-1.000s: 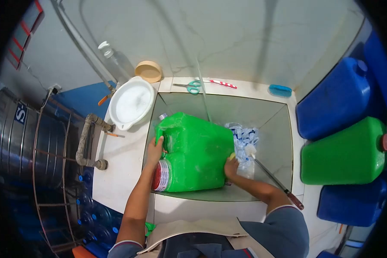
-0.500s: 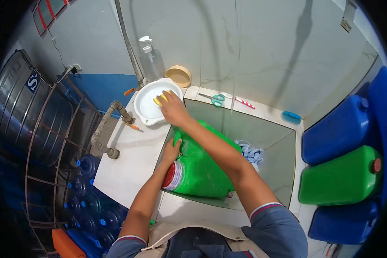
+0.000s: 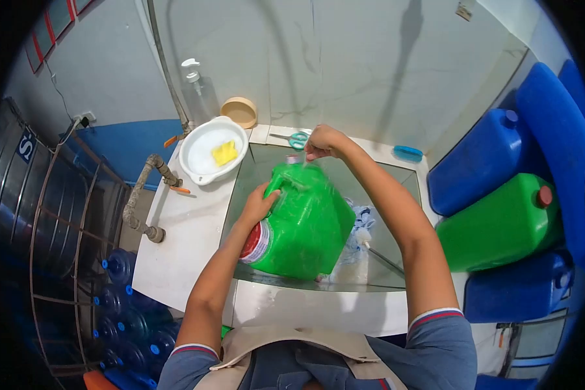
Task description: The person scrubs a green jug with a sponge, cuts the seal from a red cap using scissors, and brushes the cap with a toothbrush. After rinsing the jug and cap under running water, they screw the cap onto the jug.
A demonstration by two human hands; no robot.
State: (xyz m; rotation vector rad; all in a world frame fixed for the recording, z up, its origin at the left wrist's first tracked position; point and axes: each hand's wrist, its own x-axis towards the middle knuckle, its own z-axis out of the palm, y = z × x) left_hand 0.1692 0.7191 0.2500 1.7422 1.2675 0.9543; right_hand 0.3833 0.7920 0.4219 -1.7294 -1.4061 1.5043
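Note:
A large green plastic jug (image 3: 309, 221) with a red cap (image 3: 252, 242) lies tilted in the glass-sided basin (image 3: 396, 188). My left hand (image 3: 258, 205) is wrapped round its handle. Above the jug's far end, my right hand (image 3: 325, 142) has its fingers closed; what they hold, if anything, is hidden. Water seems to run over the jug just below that hand. Beside it on the ledge lie teal-handled scissors (image 3: 298, 140). A yellow sponge (image 3: 224, 153) rests in a white bowl (image 3: 195, 170) of whitish liquid, to the left.
Blue and white cloth (image 3: 361, 224) and a white-tipped rod (image 3: 382, 257) lie in the basin. A pump bottle (image 3: 199, 94), a tan round container (image 3: 238, 112) and a blue brush (image 3: 407, 153) stand along the back. Pipes (image 3: 140, 188) rise at left; blue jugs (image 3: 474, 162) flank the right.
My right hand has let go of the sponge in the bowl and moved right, over the jug's far end. The jug is tipped up more, and its small neck shows. The view has shifted right.

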